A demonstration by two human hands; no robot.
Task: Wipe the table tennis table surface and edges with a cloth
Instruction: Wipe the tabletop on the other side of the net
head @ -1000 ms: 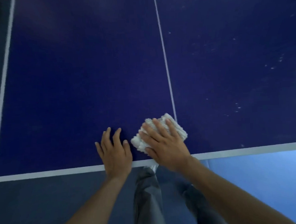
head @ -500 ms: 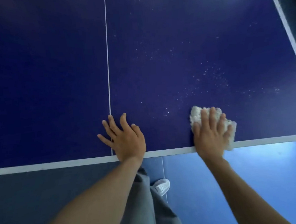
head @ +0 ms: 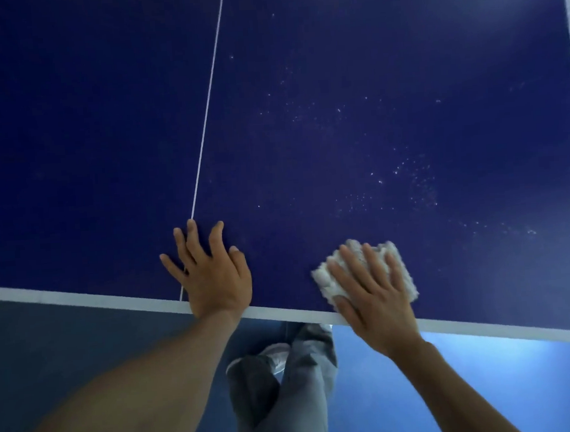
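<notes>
Lying under the right hand (head: 377,297), cloth (head: 402,268) near table (head: 338,129) edge.

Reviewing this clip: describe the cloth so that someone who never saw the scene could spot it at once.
Start at the dark blue table tennis table and follow its white near edge line rightward. The cloth lies flat just inside that line, right of the centre line, pressed under the right hand. It is the only white, nubbly thing; the left hand rests bare.
</notes>
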